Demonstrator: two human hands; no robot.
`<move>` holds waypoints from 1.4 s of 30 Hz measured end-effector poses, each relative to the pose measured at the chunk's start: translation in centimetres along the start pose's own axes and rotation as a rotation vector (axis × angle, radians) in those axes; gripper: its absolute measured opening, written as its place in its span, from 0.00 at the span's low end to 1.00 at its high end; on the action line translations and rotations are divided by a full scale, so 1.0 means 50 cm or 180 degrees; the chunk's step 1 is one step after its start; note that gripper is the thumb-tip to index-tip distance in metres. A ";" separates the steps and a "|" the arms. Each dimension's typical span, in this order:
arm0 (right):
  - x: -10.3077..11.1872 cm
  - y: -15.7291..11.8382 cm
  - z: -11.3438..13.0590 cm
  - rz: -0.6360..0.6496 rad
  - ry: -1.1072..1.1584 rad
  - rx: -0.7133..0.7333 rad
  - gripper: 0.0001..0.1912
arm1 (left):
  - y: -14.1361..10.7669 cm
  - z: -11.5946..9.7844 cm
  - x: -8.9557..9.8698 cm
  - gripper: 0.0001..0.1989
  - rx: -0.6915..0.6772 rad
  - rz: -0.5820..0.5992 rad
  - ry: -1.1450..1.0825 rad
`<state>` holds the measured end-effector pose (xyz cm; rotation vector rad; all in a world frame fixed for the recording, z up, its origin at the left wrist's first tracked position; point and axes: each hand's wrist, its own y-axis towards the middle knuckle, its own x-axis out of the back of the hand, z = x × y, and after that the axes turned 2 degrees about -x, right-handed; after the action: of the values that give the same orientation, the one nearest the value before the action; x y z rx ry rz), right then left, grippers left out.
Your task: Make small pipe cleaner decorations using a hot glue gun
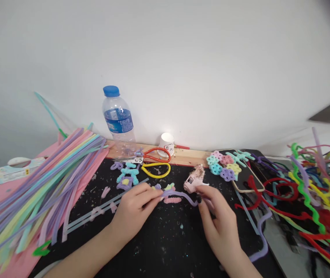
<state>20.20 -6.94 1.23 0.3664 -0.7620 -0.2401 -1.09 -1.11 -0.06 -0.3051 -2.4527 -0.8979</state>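
Observation:
My left hand [137,206] pinches one end of a purple pipe cleaner [184,194] above the black mat [165,247]. Its other end reaches my right hand [218,218], whose thumb and fingers close round it. Just beyond the right fingertips lies a small pale pink device [192,181]. A pink coiled piece [172,200] rests under the purple strand. Small yellow and green fuzzy pieces [169,187] are beside my left fingertips. Behind my left hand lies a blue and purple fuzzy shape [128,175].
Scissors [156,162], a bottle [118,119] and a paper cup [167,143] stand or lie at the back. Pastel pipe cleaners [49,185] cover the left. Fuzzy flowers [224,166], a phone [247,175] and tangled bright pipe cleaners [321,193] are at right.

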 end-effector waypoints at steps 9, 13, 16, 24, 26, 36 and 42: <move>0.015 0.017 -0.009 -0.0794 -0.0589 -0.0017 0.10 | 0.027 0.019 0.017 0.06 0.1722 -0.0902 -0.0650; 0.001 0.017 -0.026 -0.0145 -0.1140 -0.0342 0.16 | 0.019 0.015 0.015 0.05 0.1449 -0.0847 -0.0511; -0.006 0.016 -0.048 0.0139 -0.1301 -0.0608 0.21 | 0.013 0.011 0.013 0.05 0.1326 -0.0783 -0.0378; 0.018 0.030 -0.049 0.0464 -0.1078 -0.1050 0.17 | 0.028 0.014 0.020 0.06 0.1638 -0.0901 -0.0529; 0.027 0.033 -0.034 0.0426 -0.0903 -0.1159 0.13 | 0.029 0.016 0.021 0.06 0.1605 -0.0915 -0.0507; 0.034 0.001 -0.028 0.0312 0.0584 -0.0926 0.10 | 0.019 0.020 0.018 0.05 0.1157 -0.0604 0.0059; 0.014 -0.027 -0.037 0.0900 0.1282 -0.1311 0.16 | 0.014 0.011 0.016 0.06 0.0471 -0.0368 0.0270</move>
<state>21.90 -7.99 -0.12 -0.0866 -0.3459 -0.0485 -1.69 -0.19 0.38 -0.0720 -2.4613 -0.7546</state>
